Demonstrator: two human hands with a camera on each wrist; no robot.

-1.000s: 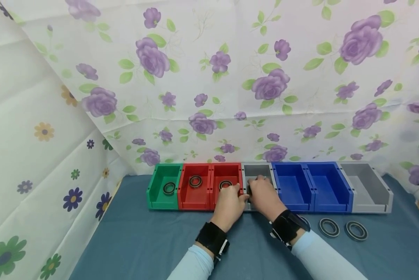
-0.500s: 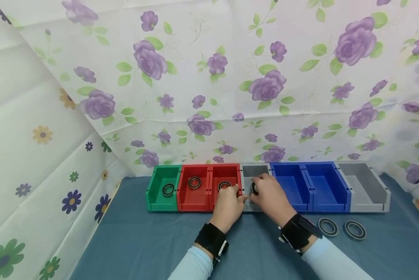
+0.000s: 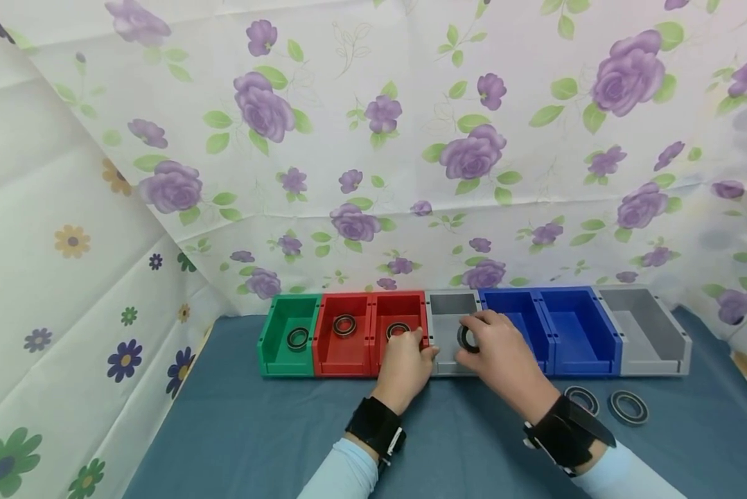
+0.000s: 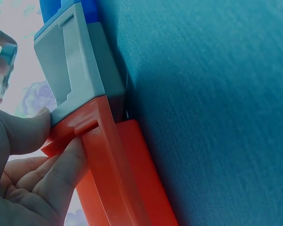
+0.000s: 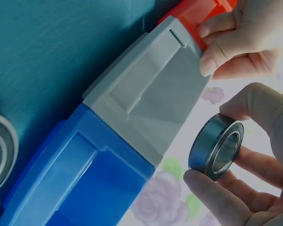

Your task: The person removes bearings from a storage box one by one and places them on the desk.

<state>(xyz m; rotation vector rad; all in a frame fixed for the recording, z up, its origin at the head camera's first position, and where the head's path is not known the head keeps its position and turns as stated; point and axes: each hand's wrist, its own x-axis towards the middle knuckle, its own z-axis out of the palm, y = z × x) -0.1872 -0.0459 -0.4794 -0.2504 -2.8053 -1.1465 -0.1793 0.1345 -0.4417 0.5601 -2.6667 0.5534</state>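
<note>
Your right hand [image 3: 504,353]: thumb and fingertips pinch a dark, thick-walled metal ring [image 5: 206,141].
Held ring: tilted, in your grasp over the small gray plastic bin [image 3: 445,346], with the hand partly in front of the neighbouring blue plastic bin [image 3: 523,319].
Your left hand [image 3: 405,367]: pinches the front corner of the right-hand red plastic bin [image 3: 405,303] where it meets the small gray one, thumb outside on the rim, fingers inside the red.
Binned rings: one dark ring each in the green plastic bin [image 3: 276,353], the left-hand red plastic bin [image 3: 342,360] and the right-hand red one, the last partly hidden by your left hand.
Loose rings: two larger dark-and-silver rings lie side by side on the blue-gray cloth [image 3: 224,416], near your right wrist.
</note>
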